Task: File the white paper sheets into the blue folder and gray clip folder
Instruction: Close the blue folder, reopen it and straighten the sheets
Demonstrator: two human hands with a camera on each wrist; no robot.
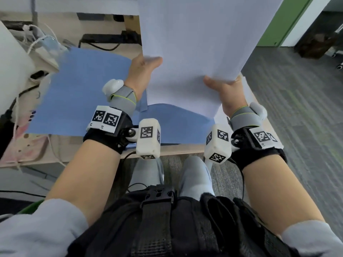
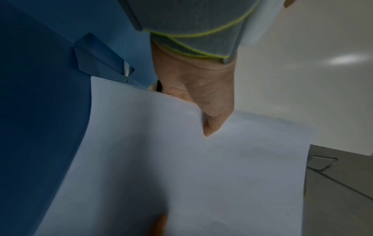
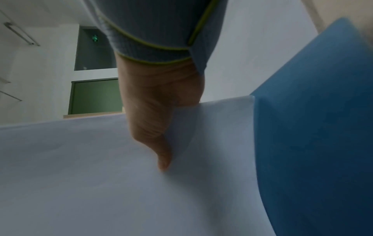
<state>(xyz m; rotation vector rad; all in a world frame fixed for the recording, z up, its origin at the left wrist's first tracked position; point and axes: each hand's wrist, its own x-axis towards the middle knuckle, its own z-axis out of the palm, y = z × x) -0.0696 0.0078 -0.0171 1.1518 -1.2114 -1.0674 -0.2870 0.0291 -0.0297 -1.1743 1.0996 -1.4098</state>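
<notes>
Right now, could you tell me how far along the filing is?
Done: the blue folder lies open on the desk. In hand: the left hand and right hand both grip white sheets, raised above the folder, not yet inside it. Left: sliding them in, then the gray clip folder, which isn't in view.

The paper sheets (image 1: 194, 43) stand above the open folder (image 1: 83, 86) on the desk (image 1: 176, 150).
</notes>
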